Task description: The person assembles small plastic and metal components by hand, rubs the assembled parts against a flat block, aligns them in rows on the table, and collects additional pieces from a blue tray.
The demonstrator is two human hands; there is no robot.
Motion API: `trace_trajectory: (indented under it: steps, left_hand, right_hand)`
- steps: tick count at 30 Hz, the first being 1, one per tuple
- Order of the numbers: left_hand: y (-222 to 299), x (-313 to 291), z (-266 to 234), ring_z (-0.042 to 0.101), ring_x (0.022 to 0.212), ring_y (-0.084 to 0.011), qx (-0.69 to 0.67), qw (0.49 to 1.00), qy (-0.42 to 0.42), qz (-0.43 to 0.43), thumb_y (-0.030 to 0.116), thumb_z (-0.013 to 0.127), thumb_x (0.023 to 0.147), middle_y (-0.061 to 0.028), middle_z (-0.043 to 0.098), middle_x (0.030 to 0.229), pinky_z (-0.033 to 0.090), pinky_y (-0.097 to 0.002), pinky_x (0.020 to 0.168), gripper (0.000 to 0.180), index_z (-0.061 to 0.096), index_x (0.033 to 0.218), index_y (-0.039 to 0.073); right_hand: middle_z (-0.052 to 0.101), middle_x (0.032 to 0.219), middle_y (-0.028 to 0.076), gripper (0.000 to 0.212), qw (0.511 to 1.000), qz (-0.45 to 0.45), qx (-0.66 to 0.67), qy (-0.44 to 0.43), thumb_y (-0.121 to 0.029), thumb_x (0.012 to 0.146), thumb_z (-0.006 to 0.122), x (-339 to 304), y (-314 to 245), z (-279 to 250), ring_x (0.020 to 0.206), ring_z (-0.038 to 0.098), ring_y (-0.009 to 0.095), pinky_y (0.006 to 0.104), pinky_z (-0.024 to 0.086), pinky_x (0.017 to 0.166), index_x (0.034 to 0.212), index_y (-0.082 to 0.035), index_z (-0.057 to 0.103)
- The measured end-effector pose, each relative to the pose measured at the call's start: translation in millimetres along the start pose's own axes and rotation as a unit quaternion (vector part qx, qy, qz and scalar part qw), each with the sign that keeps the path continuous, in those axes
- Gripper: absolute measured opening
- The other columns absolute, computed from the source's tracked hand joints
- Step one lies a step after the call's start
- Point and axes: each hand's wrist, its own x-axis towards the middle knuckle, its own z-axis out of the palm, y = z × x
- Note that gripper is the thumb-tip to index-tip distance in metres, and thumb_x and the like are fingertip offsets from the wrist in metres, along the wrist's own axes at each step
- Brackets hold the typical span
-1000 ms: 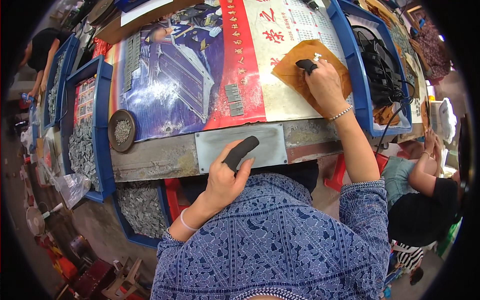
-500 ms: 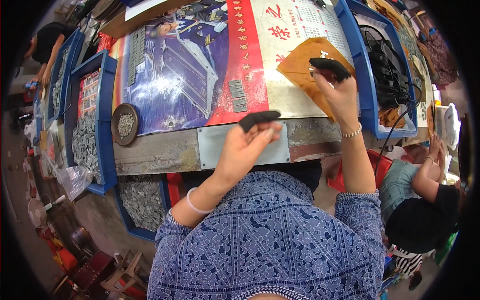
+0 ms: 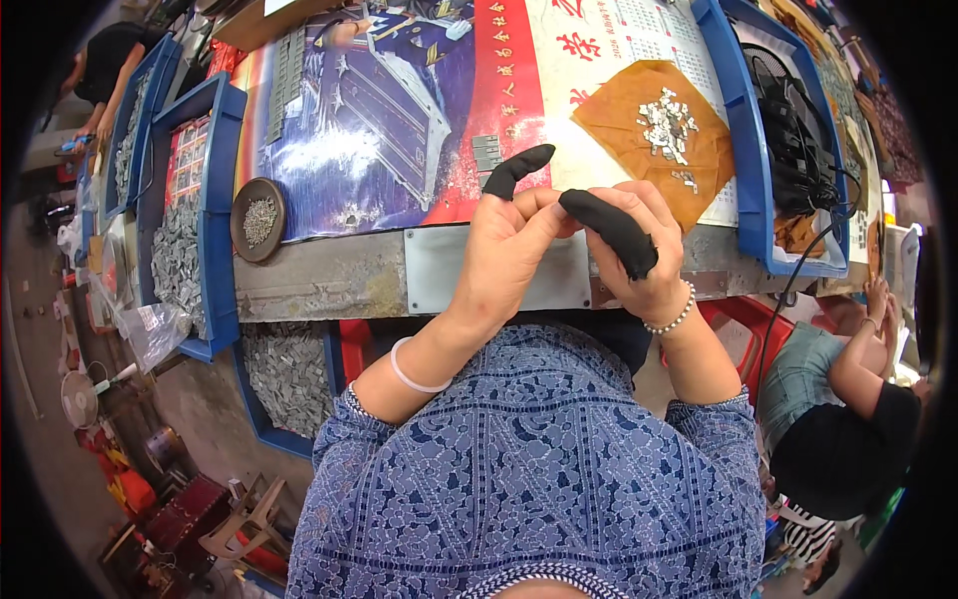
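Note:
Above the bench's near edge my two hands meet fingertip to fingertip. My left hand (image 3: pixel 499 250) is closed in a pinch, its forefinger in a black finger cover. My right hand (image 3: pixel 639 270), also with a black-covered finger, pinches against it. Whatever sits between the fingertips is too small or hidden to make out. Just beyond my left fingers lie several flat grey pieces (image 3: pixel 486 153) on a poster (image 3: pixel 389 190). To the right, small shiny metal parts (image 3: pixel 667 125) are scattered over a brown cloth or hide sheet (image 3: pixel 609 105).
A round brown dish (image 3: pixel 239 240) of tiny pieces stands at the bench's left. Blue bins (image 3: pixel 222 220) hold grey parts on that side. Another blue bin (image 3: pixel 736 130) at the right contains black items and a cable. A person (image 3: pixel 848 439) sits at my right.
My right hand has come left and toward me from the brown sheet to meet my left hand, uncovering the metal parts. The whole view has shifted slightly.

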Motion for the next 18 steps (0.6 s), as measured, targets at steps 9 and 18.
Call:
trace_trajectory:
  steps: [9,18]
  left_hand:
    - [5.5,-5.3,-5.3,0.068,0.095,-0.0162,0.018,1.0,0.002,-0.001,-0.002,0.06,0.098,-0.0128,0.068,0.102,0.058,-0.0291,0.088,0.054,0.034,0.145,0.001]
    - [1.9,-7.8,-10.2,0.067,0.096,-0.0149,0.056,0.998,0.007,0.02,-0.005,0.056,0.098,-0.013,0.068,0.102,0.057,-0.0283,0.088,0.055,0.031,0.146,0.002]
  right_hand:
    - [0.071,0.114,0.011,0.023,0.882,0.308,0.337,0.12,0.003,0.094,0.063,-6.2,-7.8,11.6,0.104,0.067,0.015,0.0278,0.052,0.091,0.116,0.004,0.065]
    - [0.07,0.111,0.011,0.028,0.893,0.333,0.302,0.006,0.006,0.09,0.068,-7.8,-10.9,12.5,0.103,0.065,0.016,0.028,0.05,0.091,0.118,0.005,0.065]
